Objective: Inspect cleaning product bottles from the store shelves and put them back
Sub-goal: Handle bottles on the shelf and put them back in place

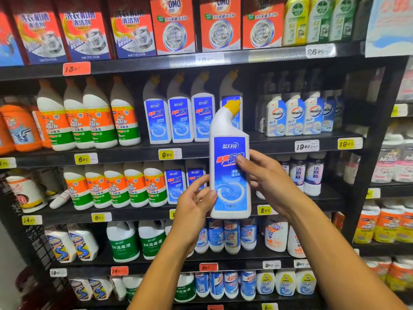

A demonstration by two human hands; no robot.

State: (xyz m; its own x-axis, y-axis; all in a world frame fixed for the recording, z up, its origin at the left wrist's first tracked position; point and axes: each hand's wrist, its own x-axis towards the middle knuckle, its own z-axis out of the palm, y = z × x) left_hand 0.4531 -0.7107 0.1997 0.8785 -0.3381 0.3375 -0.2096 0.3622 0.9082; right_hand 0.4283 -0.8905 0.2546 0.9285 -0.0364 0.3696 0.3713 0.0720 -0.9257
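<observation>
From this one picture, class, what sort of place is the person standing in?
Most likely a shop's cleaning-products aisle: black shelves stocked with rows of identical bottles, and price tags on the shelf edges.

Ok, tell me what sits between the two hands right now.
In the head view, the white toilet-cleaner bottle with the blue label and yellow cap sits between them: the left hand grips its lower left edge, the right hand its right side.
</observation>
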